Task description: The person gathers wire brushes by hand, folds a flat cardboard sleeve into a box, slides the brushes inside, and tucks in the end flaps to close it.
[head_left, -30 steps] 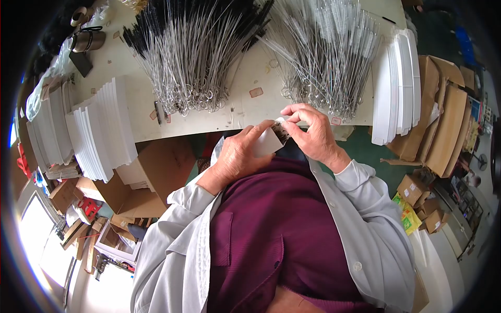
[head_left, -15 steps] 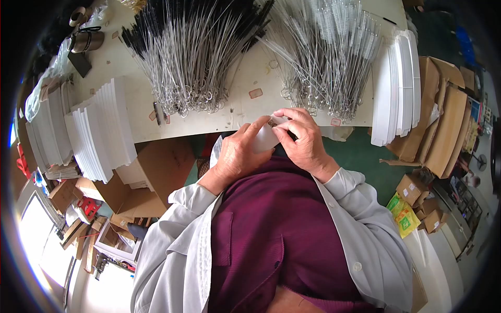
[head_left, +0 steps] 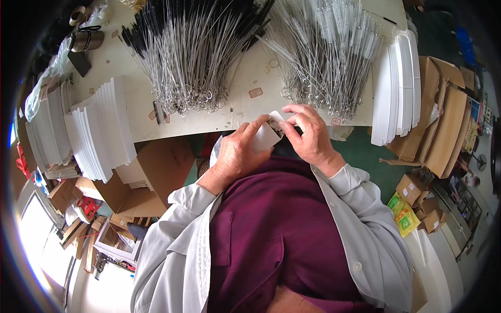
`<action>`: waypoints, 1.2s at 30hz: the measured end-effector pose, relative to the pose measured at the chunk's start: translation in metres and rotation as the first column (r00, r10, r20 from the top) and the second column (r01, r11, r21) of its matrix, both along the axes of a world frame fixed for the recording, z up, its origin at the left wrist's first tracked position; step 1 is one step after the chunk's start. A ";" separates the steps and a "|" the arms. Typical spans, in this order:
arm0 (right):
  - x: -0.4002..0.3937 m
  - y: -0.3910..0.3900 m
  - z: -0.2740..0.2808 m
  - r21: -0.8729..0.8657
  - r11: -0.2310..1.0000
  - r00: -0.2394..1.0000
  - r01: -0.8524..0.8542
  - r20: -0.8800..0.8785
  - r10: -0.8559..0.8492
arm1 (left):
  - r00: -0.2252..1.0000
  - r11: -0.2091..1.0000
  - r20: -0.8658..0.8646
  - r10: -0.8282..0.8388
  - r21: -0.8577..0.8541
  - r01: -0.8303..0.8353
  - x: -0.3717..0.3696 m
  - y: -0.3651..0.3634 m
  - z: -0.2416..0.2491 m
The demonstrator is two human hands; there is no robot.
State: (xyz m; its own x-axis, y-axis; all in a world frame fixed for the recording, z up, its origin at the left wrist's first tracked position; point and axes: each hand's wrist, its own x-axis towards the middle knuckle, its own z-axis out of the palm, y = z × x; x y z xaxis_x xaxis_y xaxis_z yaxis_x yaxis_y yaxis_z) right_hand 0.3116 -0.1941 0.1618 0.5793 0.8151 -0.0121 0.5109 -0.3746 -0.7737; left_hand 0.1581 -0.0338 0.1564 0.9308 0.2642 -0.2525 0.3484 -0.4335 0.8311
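A small white box (head_left: 267, 136) is held by my left hand (head_left: 236, 157) in front of my body, near the table's front edge. Its upper end stands open, and metallic bits show inside, too small to make out. My right hand (head_left: 311, 136) is at that open end, with thumb and fingers apart and the fingertips near the flap; nothing shows between them. Beyond the hands, a pile of black-bristled wire brushes (head_left: 190, 57) with ring ends lies on the table (head_left: 245, 112). A pile of white-bristled brushes (head_left: 334, 57) lies to its right.
Stacks of flat white cartons lie at the left (head_left: 102, 128) and right (head_left: 399, 88) of the table. An open cardboard box (head_left: 167, 167) stands below the left edge. Folded brown cardboard (head_left: 443, 125) leans at the right. A metal cup (head_left: 87, 39) stands at the upper left.
My right hand has moved slightly right, away from the box, and its fingers have spread. More of the box's open end and its contents now shows. My left hand has barely moved.
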 end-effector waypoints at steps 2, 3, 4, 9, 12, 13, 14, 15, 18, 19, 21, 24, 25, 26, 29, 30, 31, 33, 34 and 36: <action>-0.007 -0.005 -0.007 0.026 0.996 0.983 0.082 -0.165 -0.076 | 0.998 1.000 -0.063 -0.002 -0.007 0.002 0.001 0.002 0.004; -0.009 -0.005 -0.007 0.037 0.985 0.934 0.166 -0.327 -0.146 | 0.998 1.000 -0.064 -0.001 -0.007 0.000 0.001 0.002 0.004; -0.007 -0.004 -0.005 0.036 0.986 0.934 0.164 -0.329 -0.143 | 0.998 1.000 -0.064 0.004 -0.009 -0.004 0.000 0.001 0.002; -0.001 0.002 0.003 0.061 0.998 0.989 0.002 -0.151 0.007 | 1.000 1.000 0.012 -0.021 0.017 0.021 -0.001 -0.003 -0.006; 0.000 0.004 0.000 0.037 0.999 0.984 -0.023 -0.178 0.029 | 0.999 1.000 0.020 -0.025 0.008 0.025 -0.003 -0.002 -0.005; 0.000 0.002 -0.001 0.015 0.999 0.981 -0.042 -0.187 0.045 | 0.999 0.999 0.021 -0.030 0.011 0.030 -0.004 -0.002 -0.005; 0.000 0.002 0.000 0.014 0.999 0.981 -0.043 -0.186 0.045 | 0.999 0.999 0.022 -0.034 0.013 0.033 -0.004 -0.002 -0.005; 0.000 0.003 0.002 0.011 0.999 0.981 -0.034 -0.193 0.036 | 0.999 0.999 0.023 -0.033 0.012 0.033 -0.004 -0.003 -0.005; 0.002 0.005 0.003 -0.014 0.998 0.979 -0.056 -0.197 0.052 | 0.999 1.000 0.031 -0.028 0.008 0.028 -0.004 -0.004 -0.005; 0.003 0.004 0.002 -0.036 0.996 0.978 -0.085 -0.194 0.076 | 0.999 1.000 0.044 -0.022 0.008 0.022 -0.004 -0.004 -0.006; 0.003 0.004 0.002 -0.032 0.996 0.974 -0.081 -0.214 0.072 | 0.998 1.000 0.055 -0.016 0.007 0.015 -0.004 -0.004 -0.004; 0.001 0.004 0.002 0.001 0.999 0.956 -0.043 -0.292 0.041 | 0.999 0.999 0.035 -0.017 -0.026 0.018 -0.004 -0.002 0.002; 0.001 0.003 0.002 0.026 1.000 0.937 -0.003 -0.348 0.012 | 0.999 1.000 0.032 -0.013 -0.020 0.013 -0.003 -0.002 0.003; 0.000 0.005 0.004 0.026 1.000 0.937 -0.004 -0.348 0.013 | 1.000 1.000 0.028 -0.010 -0.014 0.010 -0.003 -0.002 0.003; 0.000 0.007 0.007 -0.069 0.997 0.877 0.034 -0.476 -0.063 | 0.999 1.000 0.032 -0.011 -0.003 0.011 -0.004 -0.004 0.000; 0.000 0.007 0.005 -0.075 0.996 0.867 0.040 -0.493 -0.071 | 0.999 1.000 0.031 -0.012 -0.004 0.012 -0.005 -0.005 -0.001; -0.001 0.007 0.003 -0.079 0.996 0.857 0.045 -0.509 -0.079 | 0.999 1.000 0.037 -0.008 0.007 0.008 -0.005 -0.005 -0.001; -0.004 0.007 0.000 -0.080 0.995 0.825 0.067 -0.556 -0.100 | 0.999 1.000 0.043 -0.004 0.017 0.003 -0.005 -0.005 -0.002; -0.005 0.007 -0.001 -0.083 0.993 0.791 0.086 -0.600 -0.119 | 0.999 1.000 0.050 0.005 0.017 -0.006 -0.005 -0.004 -0.002; -0.005 0.008 0.002 -0.123 0.989 0.755 0.084 -0.640 -0.144 | 0.998 1.000 0.057 0.013 0.017 -0.014 -0.005 -0.004 -0.002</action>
State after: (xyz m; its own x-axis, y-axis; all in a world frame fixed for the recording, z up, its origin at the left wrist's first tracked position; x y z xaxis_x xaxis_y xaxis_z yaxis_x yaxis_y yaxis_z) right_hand 0.3065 -0.1862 0.1638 0.4980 0.7220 -0.4804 -0.1497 -0.4741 -0.8677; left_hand 0.1527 -0.0374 0.1542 0.9399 0.2809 -0.1941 0.3065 -0.4435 0.8422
